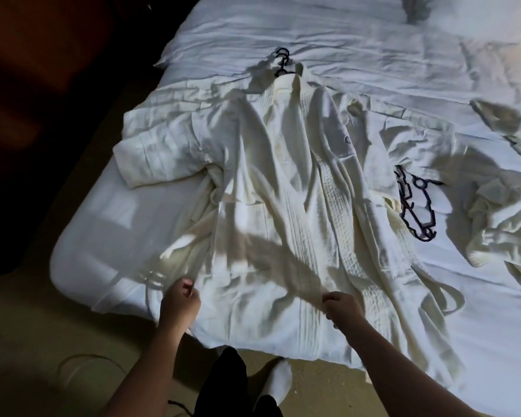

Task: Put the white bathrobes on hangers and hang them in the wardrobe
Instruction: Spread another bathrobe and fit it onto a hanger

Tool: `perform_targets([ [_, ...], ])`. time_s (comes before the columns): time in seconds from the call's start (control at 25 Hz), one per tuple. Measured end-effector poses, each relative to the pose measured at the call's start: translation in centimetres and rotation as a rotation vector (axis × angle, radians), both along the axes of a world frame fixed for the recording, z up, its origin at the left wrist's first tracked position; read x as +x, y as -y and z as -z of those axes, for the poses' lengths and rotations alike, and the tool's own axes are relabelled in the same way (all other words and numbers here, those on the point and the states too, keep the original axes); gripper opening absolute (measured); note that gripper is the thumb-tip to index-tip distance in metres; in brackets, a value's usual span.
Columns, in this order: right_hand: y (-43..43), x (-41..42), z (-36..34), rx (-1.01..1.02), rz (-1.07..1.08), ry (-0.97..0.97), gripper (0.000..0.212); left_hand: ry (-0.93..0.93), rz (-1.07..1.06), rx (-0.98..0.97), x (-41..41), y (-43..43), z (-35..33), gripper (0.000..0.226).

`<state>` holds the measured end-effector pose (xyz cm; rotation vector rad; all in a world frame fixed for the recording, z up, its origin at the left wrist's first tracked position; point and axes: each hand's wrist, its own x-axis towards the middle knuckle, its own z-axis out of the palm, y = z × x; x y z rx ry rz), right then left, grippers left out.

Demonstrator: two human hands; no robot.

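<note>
I hold bathrobe [283, 176] hem on bed, left hand [179, 302] and right hand [342, 307] apart, each pinching cloth at 6 o'clock. At collar, 12 o'clock: hanger hooks [283, 60]. At 3 o'clock: spare hangers [415, 203], 2nd bathrobe [500, 224]. Wardrobe hanging not yet done, I judge.

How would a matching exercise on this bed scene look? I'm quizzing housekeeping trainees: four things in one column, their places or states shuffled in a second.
Things
1. spread bathrobe
2. crumpled bathrobe
3. loose hangers
4. hanger hooks

Places or states
A. lying on the bed sheet between the two robes
B. poking out at a collar
C. hem pinched by the left hand and right hand
D. bunched at the picture's right edge

Pairs: 1-C, 2-D, 3-A, 4-B
</note>
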<state>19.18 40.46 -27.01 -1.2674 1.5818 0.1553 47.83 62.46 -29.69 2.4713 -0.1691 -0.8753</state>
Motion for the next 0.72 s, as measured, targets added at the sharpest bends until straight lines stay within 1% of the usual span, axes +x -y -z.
perform_targets([
  [0.04,0.7,1.1,-0.3,-0.011,0.019,0.017,0.023,-0.001,0.041,-0.062,0.1,1.1,-0.3,0.004],
  [0.08,1.6,2.5,-0.6,-0.021,0.036,0.038,0.022,0.000,0.078,-0.090,0.3,2.2,-0.4,0.014],
  [0.16,3.5,5.1,-0.8,0.016,0.065,0.114,0.014,-0.001,0.138,-0.059,1.3,4.4,-0.3,0.036],
  [0.24,5.6,7.7,-1.3,0.034,0.076,0.138,0.010,-0.030,0.212,0.024,3.1,6.1,0.1,0.035],
  [0.28,6.6,8.7,-0.9,-0.024,0.074,0.124,0.015,-0.028,0.234,0.071,4.4,6.6,0.2,0.033],
  [0.32,7.4,9.1,0.1,-0.121,0.033,0.066,0.024,-0.032,0.250,0.152,5.5,6.8,0.1,0.032],
  [0.36,7.8,9.5,0.0,-0.180,0.007,-0.011,0.028,-0.023,0.280,0.213,6.3,7.1,0.0,0.034],
  [0.4,7.9,9.9,0.0,-0.188,0.025,-0.055,0.026,-0.018,0.330,0.238,6.8,7.4,-0.1,0.035],
  [0.44,7.8,10.7,-0.6,-0.142,0.057,-0.034,0.019,-0.010,0.387,0.233,7.1,8.0,-0.3,0.034],
  [0.48,7.6,11.4,-0.8,-0.084,0.089,0.017,0.010,-0.012,0.416,0.194,7.2,8.9,-0.7,0.029],
  [0.52,7.8,12.3,-1.0,-0.009,0.146,0.071,0.005,-0.018,0.429,0.132,7.6,10.0,-1.1,0.027],
  [0.56,8.1,13.1,-0.9,0.042,0.193,0.112,0.005,-0.026,0.435,0.085,8.1,11.0,-1.4,0.032],
  [0.6,8.6,13.6,-0.8,0.037,0.221,0.127,0.008,-0.034,0.440,0.078,8.7,11.9,-1.4,0.036],
  [0.64,9.3,13.6,-0.2,-0.041,0.228,0.127,0.015,-0.038,0.448,0.115,9.4,12.5,-1.4,0.039],
  [0.68,10.0,13.4,0.4,-0.157,0.235,0.051,0.022,-0.021,0.464,0.169,10.2,12.9,-1.3,0.039],
  [0.72,10.6,13.0,0.9,-0.244,0.242,-0.009,0.024,-0.003,0.479,0.226,10.8,12.9,-1.4,0.039],
])
